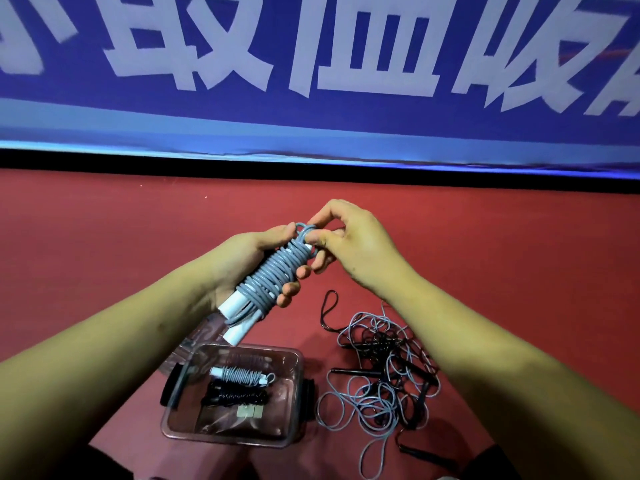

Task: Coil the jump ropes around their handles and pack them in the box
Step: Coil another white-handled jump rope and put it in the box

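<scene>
Fingers (290, 289) of the left hand (242, 261) curl round a grey rope (277, 273) wound tight about its white handles (232, 308), while the right hand (356, 244) pinches the rope's end loop at the top of the bundle between thumb and fingers. Below, on the red floor (104, 254), sits the clear box (298, 410) with a packed grey coil (239, 374) and a black coil (235, 398) inside, and just right of it lies a tangle (381, 379) of loose grey and black ropes

Cropped white Chinese characters, blue banner (311, 112)
</scene>
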{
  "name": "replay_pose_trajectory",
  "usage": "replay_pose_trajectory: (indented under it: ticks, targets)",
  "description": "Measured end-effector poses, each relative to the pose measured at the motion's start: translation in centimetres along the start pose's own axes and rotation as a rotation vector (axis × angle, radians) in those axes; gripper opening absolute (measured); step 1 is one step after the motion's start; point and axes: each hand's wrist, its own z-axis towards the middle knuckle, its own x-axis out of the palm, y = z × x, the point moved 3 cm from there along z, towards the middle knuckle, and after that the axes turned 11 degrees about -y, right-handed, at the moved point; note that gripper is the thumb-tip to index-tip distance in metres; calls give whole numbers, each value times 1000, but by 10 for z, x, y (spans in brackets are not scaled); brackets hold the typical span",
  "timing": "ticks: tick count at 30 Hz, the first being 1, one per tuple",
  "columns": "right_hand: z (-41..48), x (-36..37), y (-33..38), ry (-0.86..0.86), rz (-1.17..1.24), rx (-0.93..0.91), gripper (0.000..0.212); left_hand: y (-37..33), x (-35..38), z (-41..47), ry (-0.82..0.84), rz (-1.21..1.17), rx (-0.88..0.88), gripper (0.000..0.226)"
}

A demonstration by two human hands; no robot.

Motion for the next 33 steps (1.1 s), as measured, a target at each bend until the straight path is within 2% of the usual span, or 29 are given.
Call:
replay_pose_trajectory:
  ticks: [4, 7, 10, 13, 15, 17, 21, 24, 26, 28, 31, 33]
  targets:
    - [-3, 0, -6, -4, 126, 98, 12, 2, 1, -2, 3, 86, 12, 35]
    - [-1, 3, -4, -14, 243, 142, 19, -2, -2, -2, -38, 160, -6, 50]
    - [2, 6, -6, 50, 185, 159, 20, -7, -8, -4, -108, 206, -31, 65]
    - [3, 8, -15, 102, 131, 234, 7, -8, -11, -8, -143, 288, -46, 58]
    - [4, 9, -24, 65, 83, 272, 11, -8, -12, -10, -143, 400, -13, 38]
    - [6, 10, -35, -5, 61, 328, 19, -6, -16, -8, -166, 517, 18, 32]
    - [4, 19, -43, -87, 159, 500, 22, 3, -25, -4, -189, 539, 14, 51]
    - [11, 14, -47, -222, 275, 602, 22, 0, -46, -7, -226, 613, -30, 57]
    - [13, 9, -57, -292, 312, 686, 18, -3, -68, -6, -305, 535, 0, 43]
    - [8, 14, -69, -279, 277, 747, 14, -4, -83, -4, -437, 382, 61, 25]
    - [-3, 37, -88, -231, 242, 777, 15, 15, -103, 8, -628, 135, 109, 19]
    - [-8, 59, -103, -189, 199, 814, 13, 42, -119, 14, -775, 205, 103, 23]
